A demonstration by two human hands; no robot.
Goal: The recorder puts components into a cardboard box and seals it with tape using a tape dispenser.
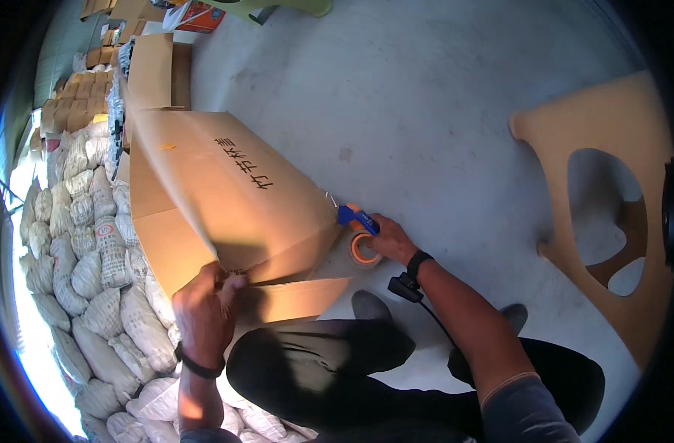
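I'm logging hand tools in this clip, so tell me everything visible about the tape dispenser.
The tape dispenser has a blue, plastic-looking body with orange parts and a thin, metallic-looking end pointing toward the cardboard box. Its tape roll shows an orange ring. The right hand grips it beside the box's right corner; whether it touches the box is unclear.

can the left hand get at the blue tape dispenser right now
Probably not as things stand: the left hand is holding the carton by a flap, and the right hand already grips the tape dispenser beyond the carton's right side.
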